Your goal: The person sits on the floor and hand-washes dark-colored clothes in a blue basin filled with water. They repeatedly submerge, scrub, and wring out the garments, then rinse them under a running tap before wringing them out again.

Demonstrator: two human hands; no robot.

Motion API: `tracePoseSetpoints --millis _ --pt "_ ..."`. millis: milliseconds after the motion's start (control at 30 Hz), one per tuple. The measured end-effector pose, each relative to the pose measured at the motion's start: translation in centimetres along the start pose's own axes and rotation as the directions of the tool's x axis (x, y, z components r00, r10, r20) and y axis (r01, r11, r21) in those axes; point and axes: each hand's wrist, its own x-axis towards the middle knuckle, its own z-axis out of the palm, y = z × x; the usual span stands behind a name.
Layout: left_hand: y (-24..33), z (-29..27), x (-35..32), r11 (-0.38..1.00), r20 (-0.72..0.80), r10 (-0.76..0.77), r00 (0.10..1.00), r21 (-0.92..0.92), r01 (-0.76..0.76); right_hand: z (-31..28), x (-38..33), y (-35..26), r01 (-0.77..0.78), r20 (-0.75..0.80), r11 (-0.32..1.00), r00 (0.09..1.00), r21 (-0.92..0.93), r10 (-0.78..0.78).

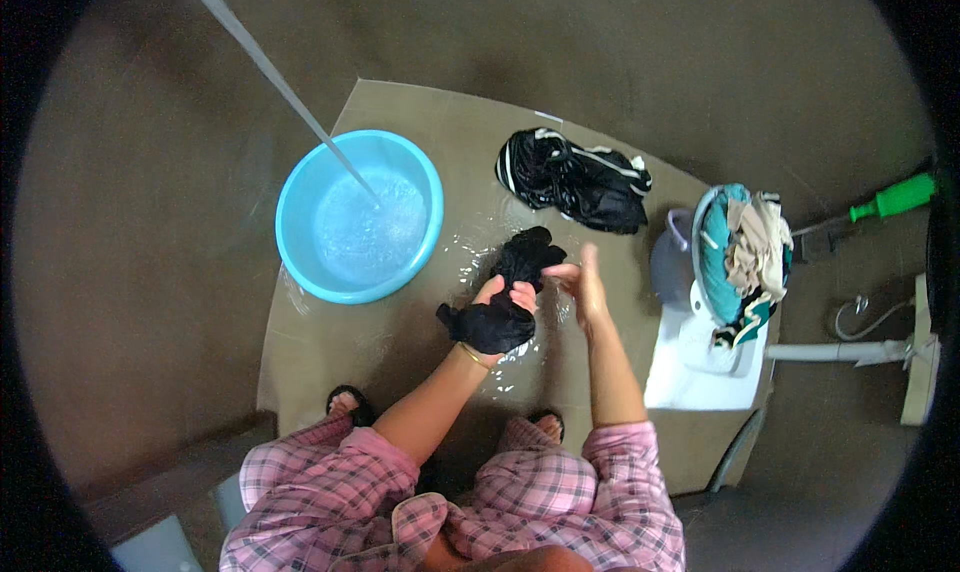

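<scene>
A dark, wet-looking black garment (490,326) is bunched around my left hand (520,295), whose fingers close on it. Part of the cloth drapes over the wrist side, and another part sticks out beyond the fingers. Just to the right, my right hand (588,284) has its fingers stretched apart. Its fingertips come up to the cloth's edge; whether they touch it I cannot tell. Both hands are above the wet floor (400,347). To the left, a stream of water (290,90) falls into a light blue basin (290,234), where the water is frothy.
A heap of black clothing with white stripes (575,180) lies on the floor ahead. At right, a tub piled with clothes (757,242) stands beside a grey bucket (672,262) and a white toilet pan (690,377). A green-handled brush (895,197) and a white pipe (840,352) are farther right.
</scene>
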Motion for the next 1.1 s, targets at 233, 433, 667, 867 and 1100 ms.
tracePoseSetpoints --millis 233,433,667,867,1100 --pt "-8.9 2.8 0.4 0.962 0.307 -0.06 0.95 -0.237 0.137 5.6 -3.5 1.9 -0.085 0.4 0.65 0.846 0.755 -0.353" --pt "-10.0 2.4 0.0 0.969 0.348 -0.218 0.912 -0.032 0.244 10.6 -2.0 -9.4 -0.343 0.492 0.353 0.587 0.87 -0.643" --pt "-7.0 5.5 -0.8 0.331 0.014 0.014 1.0 0.943 -0.018 9.0 -2.0 -12.4 -0.168 0.518 0.823 0.838 0.542 -0.17" --pt "-2.1 0.5 1.4 -0.292 0.065 0.455 0.888 0.953 0.08 9.1 0.8 -7.5 0.028 0.119 0.938 0.993 -0.346 0.015" --pt "6.6 -7.5 -0.1 -0.212 0.064 0.541 0.838 0.975 0.062 11.9 3.5 2.3 -0.106 -0.147 0.408 0.987 -0.907 -0.069"
